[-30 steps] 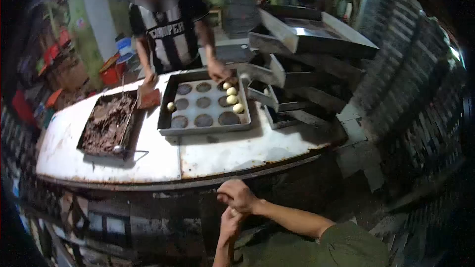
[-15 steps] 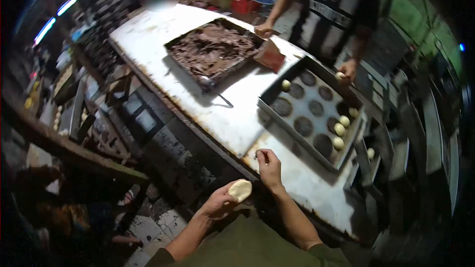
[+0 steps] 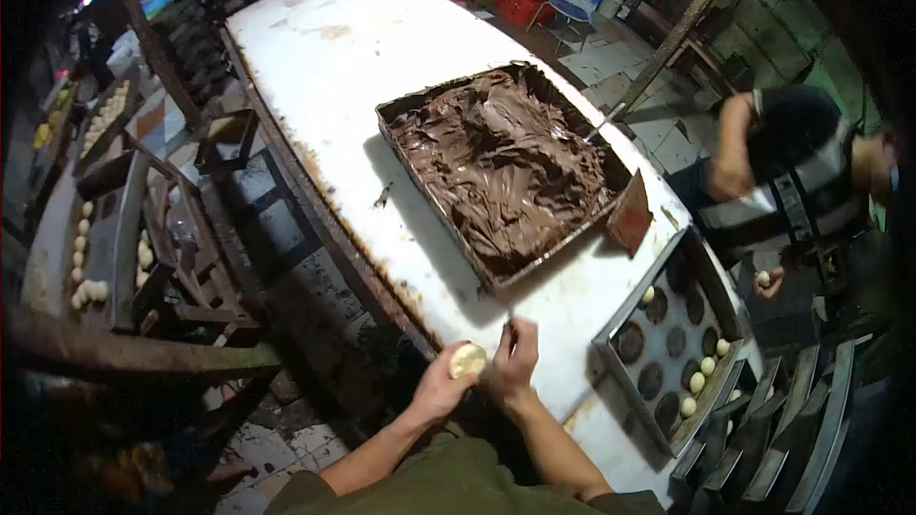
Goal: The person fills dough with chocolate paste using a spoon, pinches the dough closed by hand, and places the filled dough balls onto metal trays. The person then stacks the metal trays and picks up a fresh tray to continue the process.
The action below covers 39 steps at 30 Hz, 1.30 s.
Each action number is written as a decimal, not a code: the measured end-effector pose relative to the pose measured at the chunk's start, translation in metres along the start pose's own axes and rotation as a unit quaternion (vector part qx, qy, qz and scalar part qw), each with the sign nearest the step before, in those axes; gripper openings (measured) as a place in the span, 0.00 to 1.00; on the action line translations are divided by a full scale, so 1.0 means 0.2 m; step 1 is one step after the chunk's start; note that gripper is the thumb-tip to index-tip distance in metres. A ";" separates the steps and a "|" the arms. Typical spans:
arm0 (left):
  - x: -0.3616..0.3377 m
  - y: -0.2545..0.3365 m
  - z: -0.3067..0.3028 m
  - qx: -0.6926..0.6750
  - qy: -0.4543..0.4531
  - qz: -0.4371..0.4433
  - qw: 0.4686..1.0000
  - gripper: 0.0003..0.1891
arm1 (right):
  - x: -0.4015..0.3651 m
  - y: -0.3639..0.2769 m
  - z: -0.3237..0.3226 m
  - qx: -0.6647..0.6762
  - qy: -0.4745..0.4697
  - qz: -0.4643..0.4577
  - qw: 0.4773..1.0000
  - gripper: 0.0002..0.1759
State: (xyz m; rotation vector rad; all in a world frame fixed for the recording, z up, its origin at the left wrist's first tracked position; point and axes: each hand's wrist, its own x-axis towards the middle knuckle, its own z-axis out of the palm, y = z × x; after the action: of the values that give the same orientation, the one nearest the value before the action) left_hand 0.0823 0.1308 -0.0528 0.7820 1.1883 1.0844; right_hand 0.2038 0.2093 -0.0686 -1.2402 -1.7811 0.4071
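A pale flattened disc of dough (image 3: 468,360) is held in my left hand (image 3: 442,385), fingers closed round its edge. My right hand (image 3: 513,359) is beside it at the table's near edge, fingers pressed together with a thin dark thing poking up from them, too small to name. Just beyond my hands a square metal tray (image 3: 431,209) stands on the white table (image 3: 315,67), filled with brown paste (image 3: 506,172). A reddish-brown scraper (image 3: 631,216) leans at its right corner.
To the right, a tray with dark round marks (image 3: 661,331) bears pale dough balls (image 3: 697,382). A co-worker (image 3: 801,162) bends beyond it, a dough ball in one hand. More metal trays (image 3: 811,420) stack at lower right; others with dough balls (image 3: 95,229) stand left.
The view has swung, bringing the paste tray nearer and shifting the marked tray right. My right hand has come closer to the dough disc. The co-worker has bent down to the right.
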 end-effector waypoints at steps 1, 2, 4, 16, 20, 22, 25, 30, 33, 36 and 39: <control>0.08 0.01 0.00 0.097 -0.028 -0.013 0.995 0.23 | 0.03 -0.08 -0.02 0.029 -0.027 -0.033 0.999 0.15; 0.13 0.06 0.03 0.026 -0.143 0.045 0.988 0.24 | 0.12 -0.16 -0.05 0.014 -0.072 -0.016 0.997 0.17; 0.18 0.11 0.06 -0.036 -0.189 0.021 0.981 0.29 | 0.36 -0.15 -0.05 -0.031 -0.079 -0.004 0.996 0.24; 0.27 0.23 -0.21 -0.271 -0.251 -0.117 0.922 0.29 | 1.38 0.04 0.18 -0.325 -0.540 -0.377 0.679 0.33; 0.31 0.29 -0.25 -0.240 -0.229 -0.112 0.937 0.26 | 1.41 0.05 0.00 -0.348 -0.578 -0.346 0.652 0.28; 0.33 0.33 -0.25 -0.220 -0.198 -0.094 0.951 0.22 | 1.42 0.05 -0.09 -0.393 -0.630 -0.278 0.609 0.25; 0.34 0.38 -0.23 -0.310 -0.177 -0.112 0.927 0.21 | 1.46 0.00 -0.22 -0.393 -0.628 -0.138 0.658 0.21; 0.38 0.55 -0.18 -0.402 -0.060 -0.073 0.911 0.22 | 1.26 -0.13 -0.48 -0.015 -0.580 0.052 0.813 0.23; 0.41 0.63 -0.11 -0.423 -0.003 0.018 0.906 0.23 | 0.98 -0.18 -0.55 0.192 -0.458 0.092 0.863 0.25; 0.39 0.71 -0.02 -0.433 -0.003 0.067 0.899 0.22 | 0.79 -0.22 -0.53 0.312 -0.378 0.145 0.860 0.24; 0.25 0.78 0.06 -0.508 -0.049 0.019 0.860 0.21 | 0.71 -0.28 -0.50 0.380 -0.321 0.134 0.857 0.23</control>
State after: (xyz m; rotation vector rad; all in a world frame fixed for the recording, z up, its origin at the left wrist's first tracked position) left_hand 0.0568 0.2289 0.0773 0.0185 0.3707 1.4654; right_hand 0.2407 0.2864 0.0917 -0.7942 -1.6581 1.6709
